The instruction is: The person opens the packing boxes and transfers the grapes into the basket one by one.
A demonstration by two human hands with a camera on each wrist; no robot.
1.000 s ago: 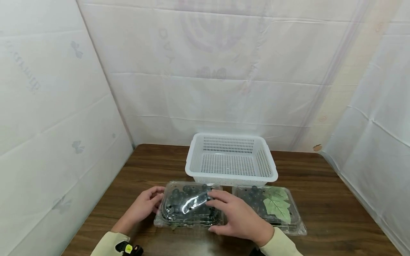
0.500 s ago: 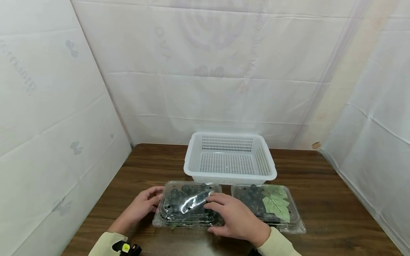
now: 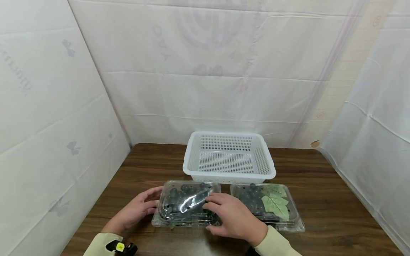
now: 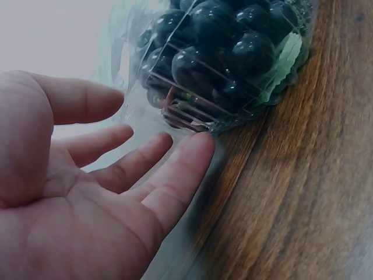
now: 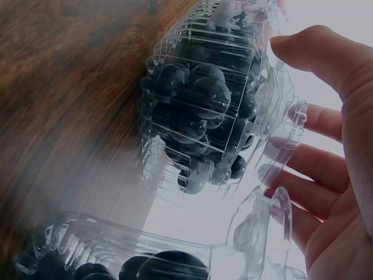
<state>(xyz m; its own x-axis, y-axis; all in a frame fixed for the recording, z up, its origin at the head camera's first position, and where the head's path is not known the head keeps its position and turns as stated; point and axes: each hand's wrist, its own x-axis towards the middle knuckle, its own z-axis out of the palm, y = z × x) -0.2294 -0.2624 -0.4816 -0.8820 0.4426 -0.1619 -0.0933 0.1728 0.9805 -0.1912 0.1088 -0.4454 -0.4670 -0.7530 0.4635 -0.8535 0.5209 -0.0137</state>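
A clear plastic clamshell box [image 3: 179, 217] of dark grapes lies lid-up near the front of the table. At its left end is my left hand [image 3: 137, 209], palm turned toward it. In the left wrist view the fingers [image 4: 195, 154] are relaxed, their tips right at the ribbed side. My right hand [image 3: 235, 217] lies over the right end of the lid, fingers spread across the top and thumb at the near edge. Slightly bent fingers [image 5: 312, 163] show behind the lid's rim in the right wrist view. A second clamshell box [image 3: 296, 224] of grapes, with a green leaf [image 3: 275, 206], sits to the right.
A white slotted plastic basket [image 3: 270, 170] stands behind the two boxes, nothing in it. The brown wooden table [image 3: 336, 213] is bordered by white sheeting [image 3: 208, 99] at the back and both sides.
My left hand has drawn slightly left, and its fingers have straightened a little beside the box. My right hand stays on the lid, and the boxes keep their places. The head view has shifted slightly.
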